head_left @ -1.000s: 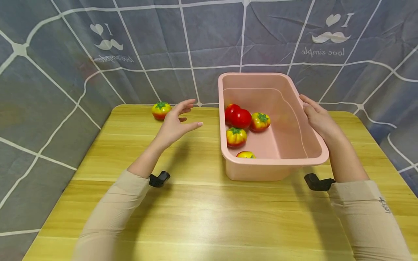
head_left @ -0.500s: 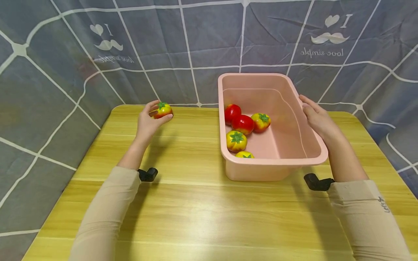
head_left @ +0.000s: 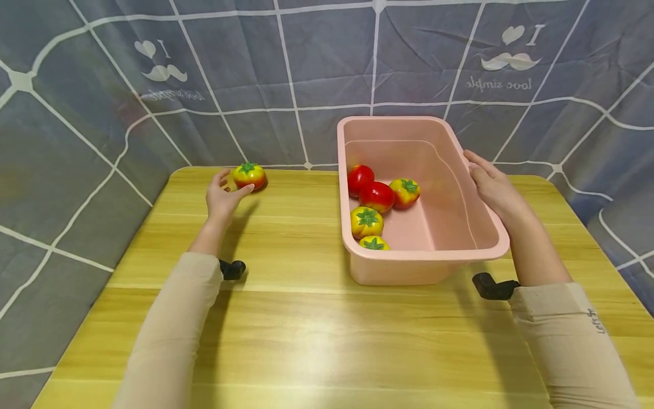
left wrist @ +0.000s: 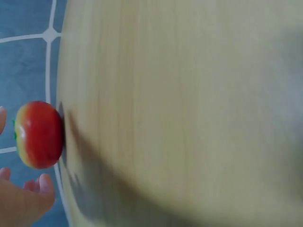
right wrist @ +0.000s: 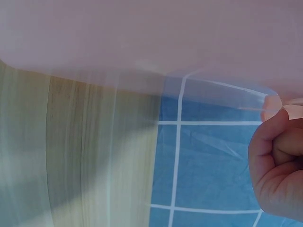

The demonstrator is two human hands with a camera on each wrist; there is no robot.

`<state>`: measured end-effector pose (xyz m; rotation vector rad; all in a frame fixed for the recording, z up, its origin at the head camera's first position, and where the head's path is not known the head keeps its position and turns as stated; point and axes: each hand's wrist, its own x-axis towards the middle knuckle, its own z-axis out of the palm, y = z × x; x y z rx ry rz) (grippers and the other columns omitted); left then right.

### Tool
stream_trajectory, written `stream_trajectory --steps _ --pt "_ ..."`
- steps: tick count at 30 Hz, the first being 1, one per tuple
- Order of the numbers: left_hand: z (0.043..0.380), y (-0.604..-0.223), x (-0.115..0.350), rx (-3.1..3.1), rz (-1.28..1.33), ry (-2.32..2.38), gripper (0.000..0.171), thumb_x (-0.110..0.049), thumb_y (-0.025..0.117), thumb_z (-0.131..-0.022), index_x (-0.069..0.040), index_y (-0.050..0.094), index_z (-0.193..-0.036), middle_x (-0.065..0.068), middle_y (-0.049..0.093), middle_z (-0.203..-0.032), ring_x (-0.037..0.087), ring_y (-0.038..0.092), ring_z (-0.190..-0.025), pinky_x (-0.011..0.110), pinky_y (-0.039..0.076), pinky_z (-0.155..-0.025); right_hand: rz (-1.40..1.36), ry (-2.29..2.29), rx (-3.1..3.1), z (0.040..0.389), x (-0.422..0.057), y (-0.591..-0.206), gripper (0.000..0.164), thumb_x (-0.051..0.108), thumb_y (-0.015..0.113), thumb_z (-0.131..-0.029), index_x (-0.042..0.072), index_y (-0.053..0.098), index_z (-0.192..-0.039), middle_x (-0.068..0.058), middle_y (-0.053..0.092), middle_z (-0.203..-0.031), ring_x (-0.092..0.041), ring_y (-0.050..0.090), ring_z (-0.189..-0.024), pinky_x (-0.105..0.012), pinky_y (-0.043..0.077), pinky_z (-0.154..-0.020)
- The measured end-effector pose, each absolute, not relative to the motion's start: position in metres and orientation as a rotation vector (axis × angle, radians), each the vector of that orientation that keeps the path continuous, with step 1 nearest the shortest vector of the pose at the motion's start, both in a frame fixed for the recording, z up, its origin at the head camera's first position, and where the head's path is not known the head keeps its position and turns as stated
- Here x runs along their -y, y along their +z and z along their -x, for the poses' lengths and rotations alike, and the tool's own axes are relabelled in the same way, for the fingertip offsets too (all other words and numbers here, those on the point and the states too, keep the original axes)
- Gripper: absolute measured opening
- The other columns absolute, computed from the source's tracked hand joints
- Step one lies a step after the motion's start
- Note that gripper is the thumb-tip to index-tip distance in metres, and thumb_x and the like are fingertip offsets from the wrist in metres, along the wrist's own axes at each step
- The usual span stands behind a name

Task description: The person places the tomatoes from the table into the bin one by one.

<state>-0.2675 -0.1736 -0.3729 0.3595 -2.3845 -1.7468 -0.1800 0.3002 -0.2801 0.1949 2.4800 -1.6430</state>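
At the table's far left edge sits a toy tomato [head_left: 249, 176], yellow and red with a green leafy top. My left hand [head_left: 223, 199] is just to its left, thumb and fingers spread around its near side; in the left wrist view a gap shows between the tomato [left wrist: 40, 135] and the fingers. My right hand [head_left: 493, 187] grips the right rim of a pink plastic tub [head_left: 424, 255], fingers curled at the rim in the right wrist view. Inside the tub, red tomatoes [head_left: 377, 197] and yellow-red tomatoes [head_left: 367, 222] lie towards its left side.
The wooden table [head_left: 296, 341] carries the tub at right of centre. A grey-blue curtain [head_left: 245, 68] with white lines hangs close behind the table and along its sides. Black wrist mounts [head_left: 232, 270] jut from both sleeves.
My left hand has moved left to the lone tomato, then drawn slightly back from it. The right hand stays at the tub's rim. The head view has shifted slightly.
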Motion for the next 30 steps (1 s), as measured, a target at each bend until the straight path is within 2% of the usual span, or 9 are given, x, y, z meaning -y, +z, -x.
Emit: stream_trajectory --steps 7,14,19,25,30 --pt "0.278 -0.383 0.169 2.324 -0.431 -1.8 0.073 -0.008 0.072 -0.081 -0.003 0.032 -0.142 0.018 0.031 -0.143 0.031 0.036 -0.123 0.032 0.04 -0.099 -0.189 -1.672 -2.469 0.18 -0.299 -0.282 0.06 0.048 0.03 -0.097 0.028 0.01 -0.15 -0.008 0.017 -0.154 -0.022 0.032 -0.132 -0.011 0.041 -0.083" --pt "0.285 -0.389 0.165 2.307 -0.468 -1.786 0.079 -0.005 0.072 -0.079 -0.002 0.026 -0.143 0.02 0.028 -0.144 0.03 0.032 -0.131 0.033 0.034 -0.105 -0.189 -1.656 -2.49 0.18 -0.299 -0.28 0.062 0.049 0.029 -0.097 0.026 0.009 -0.151 -0.008 0.017 -0.154 -0.024 0.031 -0.134 -0.012 0.041 -0.086" --pt "0.291 -0.39 0.157 2.308 -0.475 -1.772 0.083 -0.008 0.073 -0.079 -0.003 0.023 -0.144 0.019 0.027 -0.145 0.027 0.029 -0.133 0.03 0.029 -0.107 -0.191 -1.671 -2.485 0.178 -0.301 -0.28 0.062 0.049 0.03 -0.097 0.026 0.009 -0.151 -0.008 0.016 -0.154 -0.023 0.03 -0.134 -0.012 0.041 -0.086" --pt "0.297 -0.393 0.148 2.301 -0.533 -1.725 0.083 -0.013 0.076 -0.077 -0.007 0.026 -0.143 0.016 0.027 -0.143 0.026 0.029 -0.131 0.028 0.023 -0.11 -0.189 -1.673 -2.491 0.178 -0.302 -0.28 0.062 0.048 0.03 -0.097 0.025 0.009 -0.151 -0.008 0.017 -0.154 -0.024 0.03 -0.134 -0.014 0.041 -0.09" --pt "0.301 -0.396 0.144 2.281 -0.591 -1.7 0.083 -0.017 0.077 -0.076 -0.009 0.028 -0.142 0.016 0.029 -0.141 0.026 0.031 -0.129 0.027 0.022 -0.109 -0.19 -1.659 -2.503 0.179 -0.301 -0.281 0.062 0.049 0.03 -0.097 0.025 0.009 -0.151 -0.01 0.019 -0.153 -0.027 0.032 -0.133 -0.012 0.042 -0.084"
